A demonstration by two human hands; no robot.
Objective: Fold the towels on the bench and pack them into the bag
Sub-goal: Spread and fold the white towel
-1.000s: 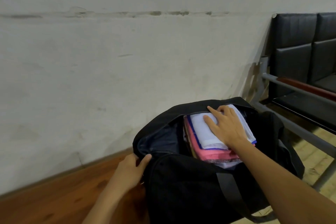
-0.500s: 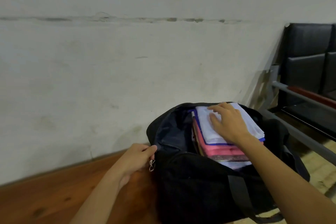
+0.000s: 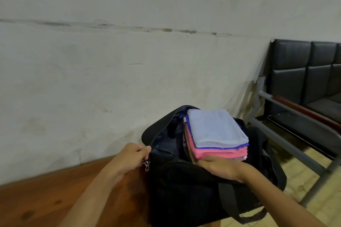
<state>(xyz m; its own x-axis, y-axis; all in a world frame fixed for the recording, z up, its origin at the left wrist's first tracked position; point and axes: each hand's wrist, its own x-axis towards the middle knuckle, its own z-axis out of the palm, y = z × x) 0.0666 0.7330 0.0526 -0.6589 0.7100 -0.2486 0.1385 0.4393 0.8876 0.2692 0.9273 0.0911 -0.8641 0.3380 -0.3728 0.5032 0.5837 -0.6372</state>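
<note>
A black duffel bag stands open on the wooden bench. Inside it a stack of folded towels rises above the opening: a pale blue one on top, then dark blue and pink layers. My left hand pinches the bag's left end at the zipper, where a small metal pull hangs. My right hand lies on the near rim of the bag just below the stack, fingers curled over the black fabric edge. The lowest towels are hidden by the bag wall.
A stained white wall runs close behind the bag. To the right stands a row of black padded seats on a grey metal frame with a reddish armrest. Pale floor tiles show under that frame.
My right hand has come off the top of the towel stack and moved down to the bag's near rim. My left hand stays at the bag's left end, now pinching by the zipper.
</note>
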